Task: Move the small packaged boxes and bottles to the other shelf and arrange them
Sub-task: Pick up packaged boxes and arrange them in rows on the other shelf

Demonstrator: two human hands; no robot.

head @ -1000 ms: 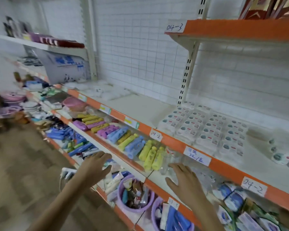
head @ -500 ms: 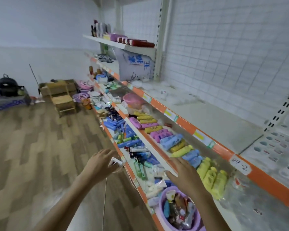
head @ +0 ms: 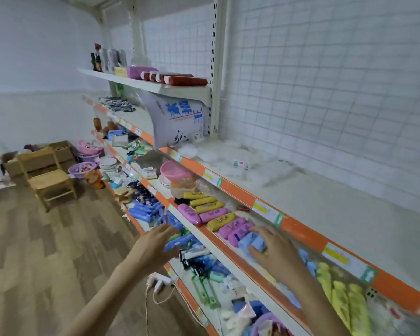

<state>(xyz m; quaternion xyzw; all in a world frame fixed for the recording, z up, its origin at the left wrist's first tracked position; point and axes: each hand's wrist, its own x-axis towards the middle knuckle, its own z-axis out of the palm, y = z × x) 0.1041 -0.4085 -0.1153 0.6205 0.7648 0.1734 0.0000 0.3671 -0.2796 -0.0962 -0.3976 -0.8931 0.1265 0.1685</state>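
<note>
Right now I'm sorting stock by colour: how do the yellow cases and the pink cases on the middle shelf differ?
The yellow cases lie further back along the shelf; the pink cases reach nearer the right hand. One pink case lies angled across the row, while the yellow cases lie roughly parallel. Both are oblong, printed and lying flat.

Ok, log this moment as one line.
left hand: open, empty, in front of shelves | right hand: open, over blue packs | moved: not visible

Both bare forearms reach up from 6 o'clock toward 12. The left hand (head: 155, 246) sits at about 7 o'clock, fingers spread and relaxed. The right hand (head: 274, 253) at 5 o'clock is likewise open-fingered, palm down.
</note>
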